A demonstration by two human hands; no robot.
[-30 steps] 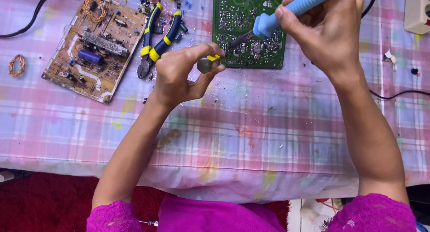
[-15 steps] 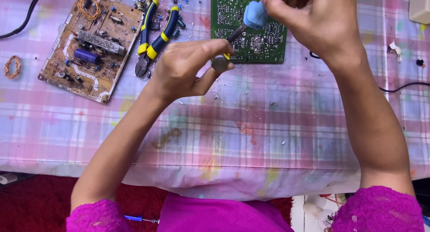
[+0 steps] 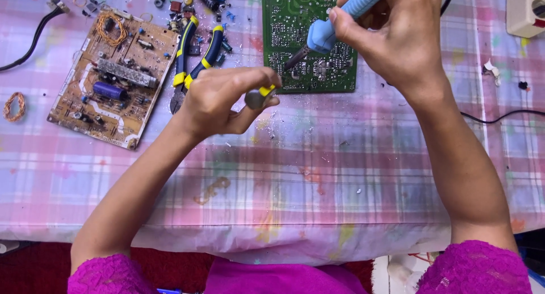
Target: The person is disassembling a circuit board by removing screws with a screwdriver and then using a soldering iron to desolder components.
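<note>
Single head camera, looking steeply down, close over table [image 3: 318,180] edge and forearms.

Two circuit boards lie on the bench: a green one [image 3: 309,38] and a brown one [image 3: 113,78]. There is one pair of pliers [image 3: 193,58] with blue and yellow handles, one blue soldering iron [image 3: 335,24], one small yellow-banded tool [image 3: 258,96], one loose copper wire coil [image 3: 14,105], one white power strip [image 3: 525,10], and two hands.
</note>
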